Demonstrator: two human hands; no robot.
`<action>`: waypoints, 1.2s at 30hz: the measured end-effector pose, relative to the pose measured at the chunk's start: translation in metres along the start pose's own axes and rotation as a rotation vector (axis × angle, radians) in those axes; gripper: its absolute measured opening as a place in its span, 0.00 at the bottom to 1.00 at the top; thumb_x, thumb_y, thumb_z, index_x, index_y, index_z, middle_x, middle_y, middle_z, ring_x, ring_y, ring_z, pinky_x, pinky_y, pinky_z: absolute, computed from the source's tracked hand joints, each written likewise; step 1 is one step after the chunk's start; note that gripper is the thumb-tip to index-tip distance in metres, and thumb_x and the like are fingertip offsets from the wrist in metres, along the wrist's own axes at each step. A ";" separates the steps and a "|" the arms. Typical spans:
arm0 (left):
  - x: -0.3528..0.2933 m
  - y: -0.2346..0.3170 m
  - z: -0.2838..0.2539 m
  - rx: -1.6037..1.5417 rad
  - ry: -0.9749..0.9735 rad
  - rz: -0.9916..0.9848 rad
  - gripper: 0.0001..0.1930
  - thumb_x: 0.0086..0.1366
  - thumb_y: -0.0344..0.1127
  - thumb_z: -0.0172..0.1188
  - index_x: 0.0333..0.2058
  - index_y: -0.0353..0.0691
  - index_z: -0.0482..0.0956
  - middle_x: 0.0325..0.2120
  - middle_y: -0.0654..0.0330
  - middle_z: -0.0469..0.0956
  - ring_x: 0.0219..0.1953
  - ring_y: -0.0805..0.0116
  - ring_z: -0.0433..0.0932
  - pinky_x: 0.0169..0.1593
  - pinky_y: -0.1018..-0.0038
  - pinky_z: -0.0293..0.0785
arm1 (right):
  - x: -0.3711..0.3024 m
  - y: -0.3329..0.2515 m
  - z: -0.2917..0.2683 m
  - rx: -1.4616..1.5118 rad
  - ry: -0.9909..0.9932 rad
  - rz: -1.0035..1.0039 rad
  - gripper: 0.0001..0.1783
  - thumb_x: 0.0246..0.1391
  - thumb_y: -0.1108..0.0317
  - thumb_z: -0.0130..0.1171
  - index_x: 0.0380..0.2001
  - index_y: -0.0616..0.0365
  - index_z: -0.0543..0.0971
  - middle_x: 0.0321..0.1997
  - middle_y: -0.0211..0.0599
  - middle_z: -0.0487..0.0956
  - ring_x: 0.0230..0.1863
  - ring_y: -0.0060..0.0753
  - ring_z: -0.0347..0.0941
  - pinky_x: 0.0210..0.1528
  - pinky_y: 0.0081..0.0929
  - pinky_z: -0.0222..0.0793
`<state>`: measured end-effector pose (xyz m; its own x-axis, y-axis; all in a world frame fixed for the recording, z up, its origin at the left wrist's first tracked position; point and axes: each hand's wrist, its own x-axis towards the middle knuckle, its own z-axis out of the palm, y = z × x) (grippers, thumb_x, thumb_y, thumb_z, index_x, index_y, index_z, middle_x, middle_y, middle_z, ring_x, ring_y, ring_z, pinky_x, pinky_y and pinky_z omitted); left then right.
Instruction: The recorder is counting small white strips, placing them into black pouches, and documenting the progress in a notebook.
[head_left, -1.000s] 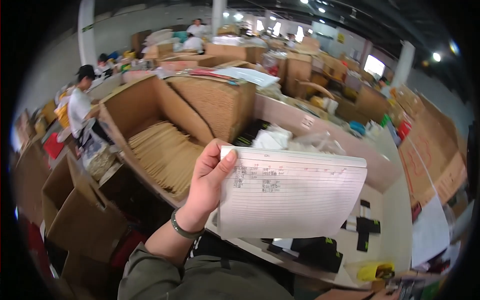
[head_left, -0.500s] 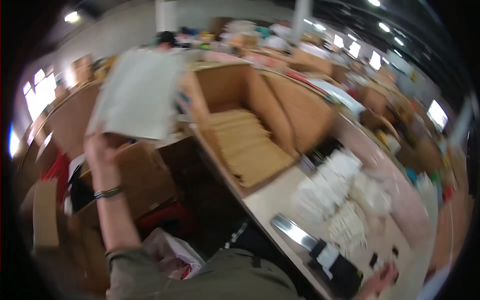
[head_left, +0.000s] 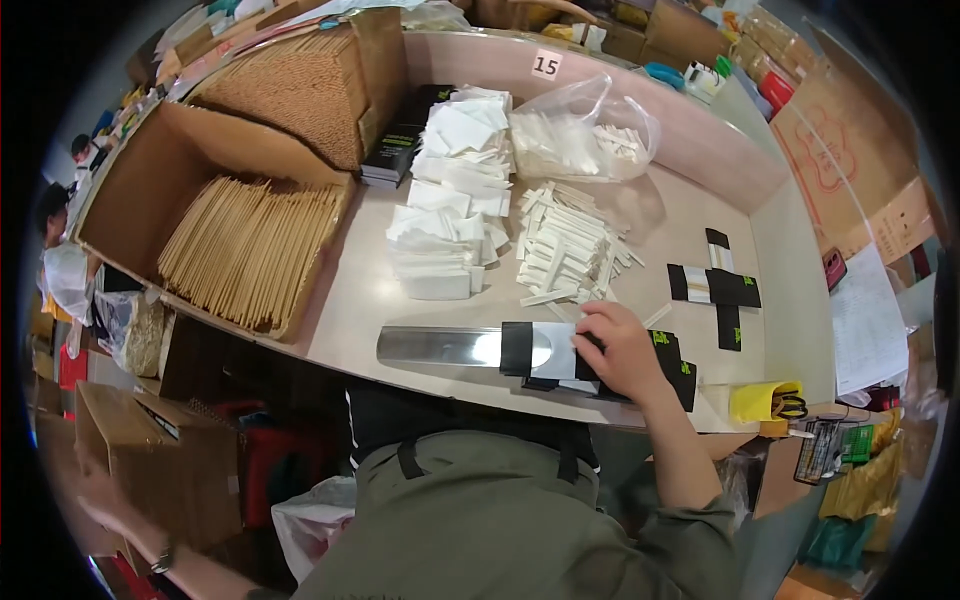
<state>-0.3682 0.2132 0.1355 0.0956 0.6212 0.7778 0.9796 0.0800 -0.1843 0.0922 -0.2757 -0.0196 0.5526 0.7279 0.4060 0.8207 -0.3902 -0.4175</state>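
Observation:
My right hand (head_left: pixel 622 348) rests on a stack of black-and-white paper sleeves (head_left: pixel 672 360) at the table's front edge, its fingers bent and apart. From the stack's left end a shiny metal strip (head_left: pixel 440 346) sticks out, with one sleeve around it. Behind the hand lies a loose pile of short white strips (head_left: pixel 568 245). Farther left stand rows of folded white papers (head_left: pixel 445 215). My left hand (head_left: pixel 95 490) is low at the far left, smeared by motion, beside an open cardboard box (head_left: pixel 185 470); its fingers cannot be made out.
A carton of thin tan sticks or envelopes (head_left: pixel 250 250) stands at the table's left, a fuller carton (head_left: pixel 285 100) behind it. A clear plastic bag (head_left: pixel 585 130) lies at the back. Crossed black-and-white sleeves (head_left: pixel 715 287) and a yellow holder (head_left: pixel 765 402) are at the right.
The view has swung right onto the table. My left hand, earlier raised with a large white sheet, is now low at the left without the sheet showing. My right hand has moved onto the sleeve stack.

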 end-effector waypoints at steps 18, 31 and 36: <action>-0.088 0.331 0.050 -0.841 -0.527 0.755 0.08 0.61 0.35 0.59 0.34 0.35 0.78 0.31 0.47 0.78 0.35 0.44 0.77 0.37 0.56 0.73 | 0.110 -0.013 0.095 0.005 -0.252 -0.331 0.06 0.42 0.70 0.60 0.25 0.56 0.74 0.26 0.36 0.73 0.31 0.42 0.73 0.34 0.34 0.72; -0.095 0.344 0.063 -0.925 -0.738 0.735 0.07 0.63 0.30 0.55 0.35 0.32 0.76 0.32 0.42 0.77 0.38 0.38 0.75 0.39 0.52 0.71 | 0.146 -0.043 0.084 0.010 -0.528 -0.030 0.07 0.50 0.67 0.57 0.26 0.59 0.74 0.28 0.43 0.75 0.34 0.50 0.75 0.35 0.44 0.72; -0.088 0.335 0.056 -0.974 -0.611 0.583 0.08 0.67 0.30 0.52 0.41 0.32 0.73 0.32 0.46 0.76 0.33 0.49 0.77 0.37 0.60 0.74 | 0.124 -0.067 0.074 -0.099 -0.819 -0.163 0.07 0.49 0.67 0.57 0.26 0.59 0.75 0.29 0.43 0.76 0.35 0.50 0.76 0.36 0.44 0.73</action>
<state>-0.0587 0.2289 -0.0276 0.7083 0.6465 0.2834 0.5696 -0.7606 0.3116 0.0955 -0.1177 -0.0012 0.1770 0.9437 -0.2796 0.9112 -0.2645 -0.3159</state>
